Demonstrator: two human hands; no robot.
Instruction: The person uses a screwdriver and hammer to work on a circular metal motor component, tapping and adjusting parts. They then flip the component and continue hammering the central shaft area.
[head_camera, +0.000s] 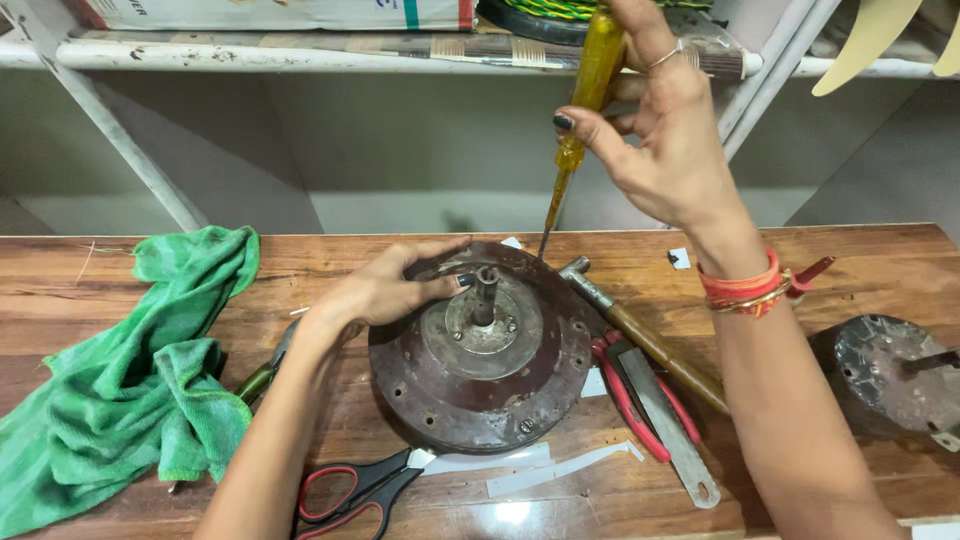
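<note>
Right hand grips a yellow screwdriver, top cut off; left hand lies flat on the motor housing.

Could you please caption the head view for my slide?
Left hand steadies a round motor housing on a wooden bench; right hand sets a yellow-handled screwdriver at its rim.

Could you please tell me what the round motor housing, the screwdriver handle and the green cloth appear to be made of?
The round motor housing looks like cast metal under worn dark brown paint, with bare grey patches at its rim. The screwdriver handle, held in the right hand, seems to be translucent amber plastic, glossy and see-through. The green cloth looks like soft microfibre or terry, fuzzy and crumpled.
</note>
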